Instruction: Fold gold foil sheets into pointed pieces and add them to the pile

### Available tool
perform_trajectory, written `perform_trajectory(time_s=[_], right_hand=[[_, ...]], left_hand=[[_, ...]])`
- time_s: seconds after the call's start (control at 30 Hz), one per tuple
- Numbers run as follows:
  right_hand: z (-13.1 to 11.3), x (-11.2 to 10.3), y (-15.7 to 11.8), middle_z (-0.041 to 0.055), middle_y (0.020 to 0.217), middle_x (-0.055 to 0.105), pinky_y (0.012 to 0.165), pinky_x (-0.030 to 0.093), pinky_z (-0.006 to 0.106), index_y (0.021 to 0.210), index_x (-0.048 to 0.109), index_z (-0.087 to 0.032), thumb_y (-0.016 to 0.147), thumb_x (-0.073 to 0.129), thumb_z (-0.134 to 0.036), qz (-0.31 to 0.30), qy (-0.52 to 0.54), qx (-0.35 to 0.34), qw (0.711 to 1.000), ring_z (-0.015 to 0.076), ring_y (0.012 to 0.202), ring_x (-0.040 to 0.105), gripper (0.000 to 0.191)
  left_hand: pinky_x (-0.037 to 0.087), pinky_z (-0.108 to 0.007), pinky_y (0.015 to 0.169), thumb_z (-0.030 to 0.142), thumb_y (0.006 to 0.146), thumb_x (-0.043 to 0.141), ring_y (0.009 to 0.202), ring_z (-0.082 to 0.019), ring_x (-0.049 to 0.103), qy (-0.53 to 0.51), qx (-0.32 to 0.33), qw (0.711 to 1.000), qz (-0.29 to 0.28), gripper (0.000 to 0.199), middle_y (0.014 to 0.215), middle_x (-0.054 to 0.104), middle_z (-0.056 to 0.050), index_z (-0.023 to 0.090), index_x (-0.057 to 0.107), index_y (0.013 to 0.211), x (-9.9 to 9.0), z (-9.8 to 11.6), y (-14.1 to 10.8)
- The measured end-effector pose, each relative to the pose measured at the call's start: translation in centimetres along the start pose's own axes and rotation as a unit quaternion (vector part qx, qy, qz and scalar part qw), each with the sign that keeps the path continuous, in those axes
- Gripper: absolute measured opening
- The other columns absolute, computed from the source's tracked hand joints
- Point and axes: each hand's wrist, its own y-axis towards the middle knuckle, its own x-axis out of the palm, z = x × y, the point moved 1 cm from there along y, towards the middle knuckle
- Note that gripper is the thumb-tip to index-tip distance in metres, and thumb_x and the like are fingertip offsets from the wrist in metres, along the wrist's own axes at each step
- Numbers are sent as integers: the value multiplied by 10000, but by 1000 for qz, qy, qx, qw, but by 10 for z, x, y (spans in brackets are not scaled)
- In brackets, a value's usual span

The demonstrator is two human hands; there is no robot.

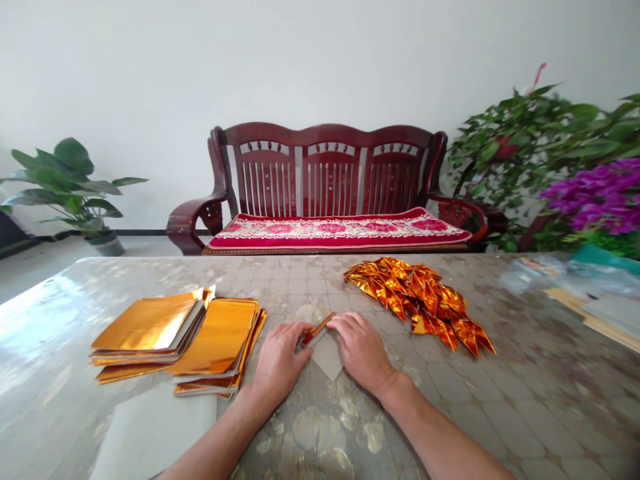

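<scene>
Between my two hands lies a sheet of foil paper (329, 357), its grey back facing up and a strip of its orange-gold side showing along the folded far edge. My left hand (281, 357) grips the left end of that fold, thumb and fingers closed on it. On the other end, the fingers of my right hand (363, 350) are bent and pressed on the paper. To the left sit two stacks of gold foil sheets (150, 323), (220, 337). A heap of folded gold foil pieces (417, 293) lies beyond my right hand.
A pale sheet (155, 427) lies at the front left of the patterned table (450, 413). Plastic bags and papers (595, 293) lie at the right edge. Behind the table stand a wooden bench (327, 173), a potted plant (75, 180) and purple flowers (595, 197).
</scene>
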Motion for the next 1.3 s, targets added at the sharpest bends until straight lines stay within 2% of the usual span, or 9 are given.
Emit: perform_trajectory(time_s=[0.2,0.37,0.53,0.67,0.8,0.97,1.1,1.2,1.3], right_hand=[[0,1,-2,59,1078,656,899,445,380,1098,650,-224,885,523,-46,-38,-51,4,998,227,1049,525,305],[0,0,-2,65,1042,632,858,439,356,1090,644,-227,888,527,-54,-43,-75,9,996,219,1009,532,291],[0,1,-2,65,1038,618,841,435,350,1104,635,-234,900,544,-88,-44,-92,14,995,218,986,538,267],[-1,2,-2,62,1027,616,823,435,351,1091,637,-241,914,557,-113,-50,-106,17,993,225,984,541,233],[-1,2,-1,65,1018,610,814,438,351,1075,641,-241,920,562,-133,-52,-118,18,992,225,969,543,204],[-5,-2,0,64,972,601,795,430,345,1012,644,-230,902,549,-106,-60,-131,9,989,223,946,532,191],[-7,-10,-1,60,988,596,804,424,356,1018,646,-230,862,647,-226,-78,-117,10,990,232,954,521,156],[-5,-20,0,48,1036,592,841,422,362,1076,649,-245,795,727,-329,-107,-84,7,991,235,989,520,303],[-2,-29,2,33,1048,595,865,418,342,1040,668,-249,775,739,-323,-147,-63,-8,987,220,1001,528,284]], left_hand=[[459,-387,894,157,779,677,1024,-256,606,31,12,999,30,382,1062,696,-40,243,617,1146,0,-7,2],[480,-363,895,139,853,593,1008,-228,605,54,85,991,91,258,1069,659,-47,248,632,1084,-5,-1,-3],[503,-314,879,159,954,450,985,-191,618,41,194,979,46,266,1053,687,-57,240,651,1108,1,11,-9],[502,-383,945,198,919,537,1088,-242,604,94,179,979,15,320,1217,663,-75,221,601,1233,8,16,-10],[504,-440,938,294,851,663,1099,-296,599,152,159,975,-26,406,1237,659,-94,187,594,1236,10,19,-10],[511,-435,912,191,885,588,1099,-285,605,194,165,967,-23,271,1223,664,-103,180,633,1152,10,17,-8],[497,-404,934,128,901,538,1114,-263,606,213,161,963,-25,255,1235,662,-98,179,643,1128,9,12,-5],[483,-424,941,220,909,573,1138,-279,592,218,161,962,-38,269,1261,646,-106,171,620,1170,6,14,-6],[460,-446,951,364,879,637,1153,-293,579,221,153,962,-53,372,1284,627,-98,198,589,1209,0,19,-9]])
